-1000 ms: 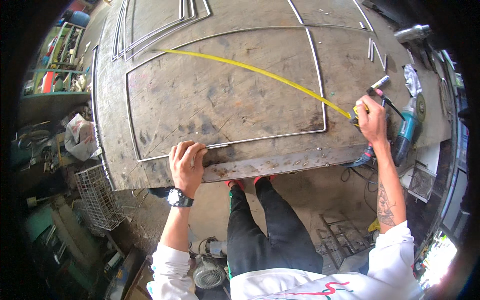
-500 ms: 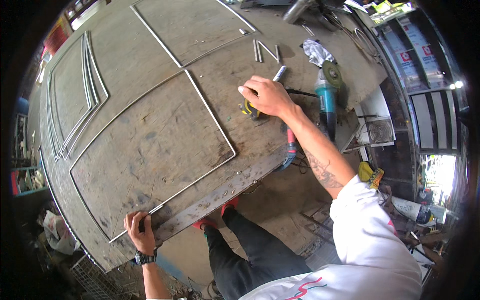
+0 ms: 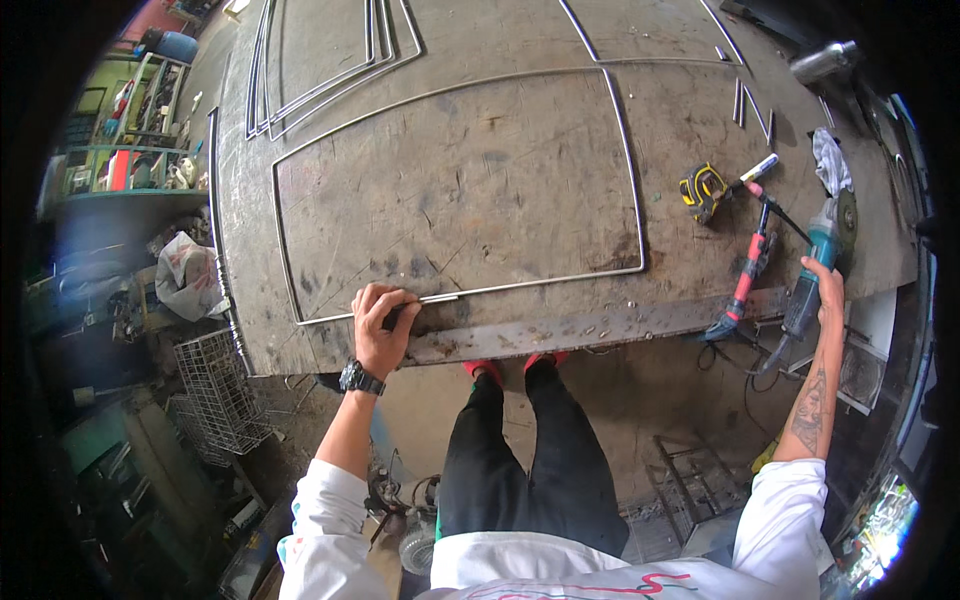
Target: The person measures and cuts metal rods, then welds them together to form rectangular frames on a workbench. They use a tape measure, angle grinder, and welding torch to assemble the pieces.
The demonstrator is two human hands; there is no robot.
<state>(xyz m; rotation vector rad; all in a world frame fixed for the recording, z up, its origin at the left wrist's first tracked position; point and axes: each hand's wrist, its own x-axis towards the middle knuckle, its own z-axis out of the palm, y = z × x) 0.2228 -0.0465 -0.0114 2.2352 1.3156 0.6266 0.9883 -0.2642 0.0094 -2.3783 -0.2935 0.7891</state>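
A rounded-corner rectangular frame of thin metal rod [image 3: 545, 283] lies flat on the steel worktable [image 3: 480, 190]. My left hand [image 3: 380, 325] is closed on its near side, where two rod ends overlap beside my fingers. At the right edge of the table, my right hand [image 3: 824, 287] wraps around the body of a teal and black angle grinder [image 3: 823, 236], its disc towards the far side. Left of the grinder lies a tool with a red and black handle [image 3: 746, 275]. Beyond that are a yellow and black tape measure [image 3: 703, 191] and a white marker [image 3: 761, 168].
More bent rod frames [image 3: 420, 52] lie at the far left of the table. Short rod pieces [image 3: 740, 103], a crumpled cloth [image 3: 832, 162] and a metal cylinder [image 3: 824, 62] sit at the far right. A wire basket [image 3: 215, 375] stands off the left edge. Cables hang below the right edge.
My right hand has moved from above the tape measure to the grinder and taken hold of it. My left hand stays on the frame's near side. The head view has turned.
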